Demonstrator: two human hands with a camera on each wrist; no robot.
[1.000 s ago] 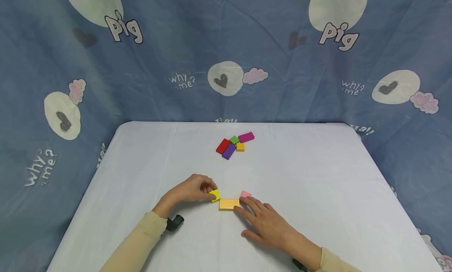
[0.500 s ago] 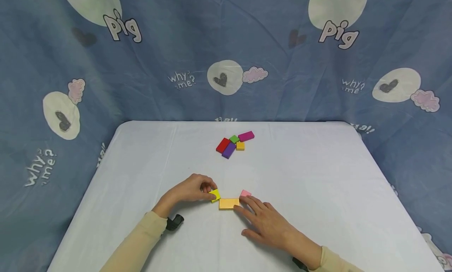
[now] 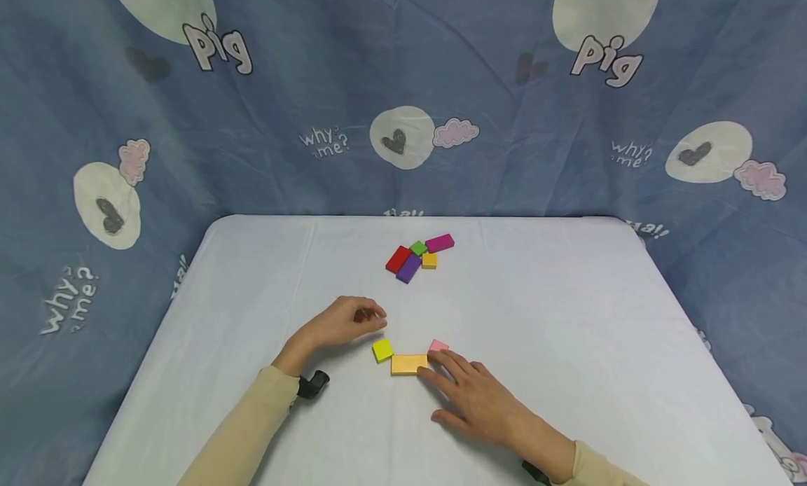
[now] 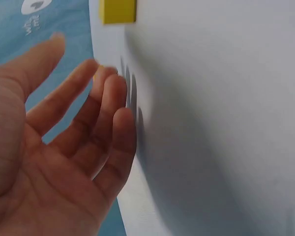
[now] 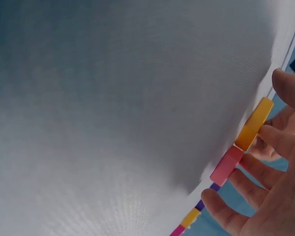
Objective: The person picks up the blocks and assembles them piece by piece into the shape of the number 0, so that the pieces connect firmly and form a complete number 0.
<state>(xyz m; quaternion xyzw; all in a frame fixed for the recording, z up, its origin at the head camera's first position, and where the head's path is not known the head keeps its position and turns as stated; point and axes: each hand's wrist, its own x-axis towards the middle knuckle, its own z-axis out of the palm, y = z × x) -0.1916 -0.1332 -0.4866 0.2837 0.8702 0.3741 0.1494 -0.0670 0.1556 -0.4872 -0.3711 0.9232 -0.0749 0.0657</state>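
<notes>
My left hand hovers just beyond a yellow block, fingers loosely bent with nothing between them; the left wrist view shows the palm bare and the yellow block apart from it. A light orange oblong block lies with its left end by the yellow block's corner. At its right end, fingertips of my right hand touch it, the fingers spread and fairly straight. A pink block sits at the far right corner, and in the right wrist view fingertips also meet this pink block.
Farther back on the white table lies a cluster of blocks: red, purple, green, small orange and magenta. A blue patterned cloth hangs behind and around the table.
My left hand has let go of the yellow block and moved slightly up and away from it. The yellow block stays in place, and my right hand has not visibly moved.
</notes>
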